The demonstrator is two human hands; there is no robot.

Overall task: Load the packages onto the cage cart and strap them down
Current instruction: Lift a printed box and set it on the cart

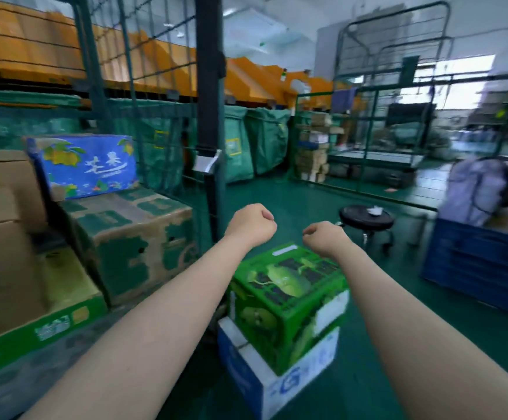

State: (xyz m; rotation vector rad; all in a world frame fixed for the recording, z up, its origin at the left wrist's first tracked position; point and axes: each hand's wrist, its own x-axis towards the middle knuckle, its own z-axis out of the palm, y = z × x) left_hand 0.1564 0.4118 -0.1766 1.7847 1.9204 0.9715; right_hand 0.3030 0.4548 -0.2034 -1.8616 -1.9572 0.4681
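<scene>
Bearing "芒果": blue fruit box

One head-worn wide-angle camera faces forward and down over the green floor.

White characters "芒果" on blue fruit box; other box printing blurred, unreadable.

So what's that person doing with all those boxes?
A person is loading boxes onto a cage cart. Some are already in it, such as a blue fruit box and a worn green box. The left hand and right hand are curled and hold nothing. Below them, a bright green box sits on a white and blue box on the floor beside the cart. A black strap hangs at the cart's edge, unused.
</scene>
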